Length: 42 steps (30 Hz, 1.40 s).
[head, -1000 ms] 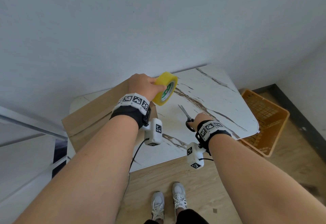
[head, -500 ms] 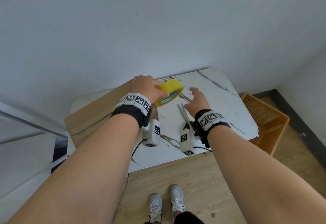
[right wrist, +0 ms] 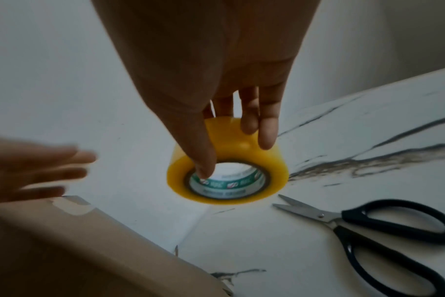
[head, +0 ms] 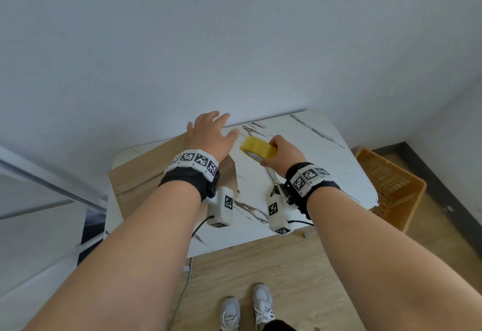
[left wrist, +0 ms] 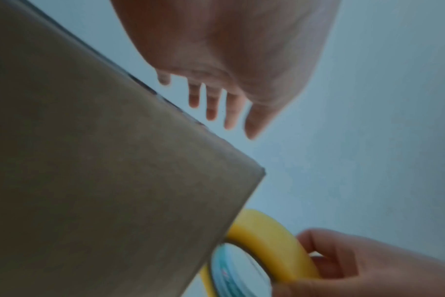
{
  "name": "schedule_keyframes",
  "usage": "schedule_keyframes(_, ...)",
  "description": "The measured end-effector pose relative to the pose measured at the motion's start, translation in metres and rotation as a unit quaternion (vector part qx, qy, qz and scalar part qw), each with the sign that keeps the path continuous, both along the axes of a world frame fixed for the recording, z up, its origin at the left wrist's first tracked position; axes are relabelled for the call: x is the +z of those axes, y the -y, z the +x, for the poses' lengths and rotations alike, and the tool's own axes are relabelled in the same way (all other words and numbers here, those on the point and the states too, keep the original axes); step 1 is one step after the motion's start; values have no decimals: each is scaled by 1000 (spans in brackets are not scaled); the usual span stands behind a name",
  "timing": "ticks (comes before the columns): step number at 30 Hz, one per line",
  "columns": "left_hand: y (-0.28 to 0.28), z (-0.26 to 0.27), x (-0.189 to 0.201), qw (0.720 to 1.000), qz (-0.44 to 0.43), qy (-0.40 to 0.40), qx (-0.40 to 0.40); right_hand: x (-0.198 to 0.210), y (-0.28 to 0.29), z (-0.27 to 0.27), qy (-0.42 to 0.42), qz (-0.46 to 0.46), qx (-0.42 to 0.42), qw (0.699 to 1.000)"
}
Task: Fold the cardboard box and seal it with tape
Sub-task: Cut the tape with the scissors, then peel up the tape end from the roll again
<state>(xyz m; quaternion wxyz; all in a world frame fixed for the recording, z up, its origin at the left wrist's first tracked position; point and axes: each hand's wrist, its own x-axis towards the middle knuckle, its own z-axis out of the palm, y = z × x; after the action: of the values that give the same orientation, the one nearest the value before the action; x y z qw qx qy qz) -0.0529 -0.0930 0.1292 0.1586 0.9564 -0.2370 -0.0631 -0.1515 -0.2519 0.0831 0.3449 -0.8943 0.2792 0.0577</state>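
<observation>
A flat brown cardboard box (head: 146, 176) lies on the left half of the marble table (head: 326, 153). My left hand (head: 208, 127) hovers open above its far right corner, fingers spread and holding nothing; the left wrist view shows those fingers (left wrist: 216, 104) straight beyond the box (left wrist: 102, 180). My right hand (head: 273, 148) grips the yellow tape roll (head: 257, 148) just right of the box. In the right wrist view the thumb sits inside the core of the tape roll (right wrist: 241, 193) and the fingers (right wrist: 265, 136) wrap the outside, just above the table.
Black-handled scissors (right wrist: 368, 231) lie on the table right of the tape, blades slightly apart; in the head view they are mostly under my right wrist (head: 272, 182). An orange plastic crate (head: 391, 187) stands on the floor right of the table. A wall runs close behind.
The tape roll passed from my left hand to my right. My right hand left the scissors on the table and reached forward; my left hand opened and moved toward the wall.
</observation>
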Motion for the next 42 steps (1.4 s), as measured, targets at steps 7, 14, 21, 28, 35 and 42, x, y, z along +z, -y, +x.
schedule_keyframes(7, -20, -15, -10, 985, 92, -39, 142, -21, 4, -16, -49, 48, -82, 994)
schedule_keyframes(14, 0, -15, -18, 998, 61, 10, 21, -45, 3, -25, -116, -26, -36, 992)
schedule_keyframes(21, -1, -9, -21, 999, 40, 10, 18, -57, -4, -23, -243, -36, 42, 968)
schedule_keyframes(28, -7, -8, -15, 997, -64, -11, 39, -38, -7, -16, -203, -13, -26, 979)
schedule_keyframes(35, -24, -8, -8, 999, 10, 29, 12, 20, -29, 26, 28, 343, -140, 928)
schedule_keyframes(42, -29, -14, -18, 998, 56, 5, 6, 20, -41, 27, 107, 375, -103, 915)
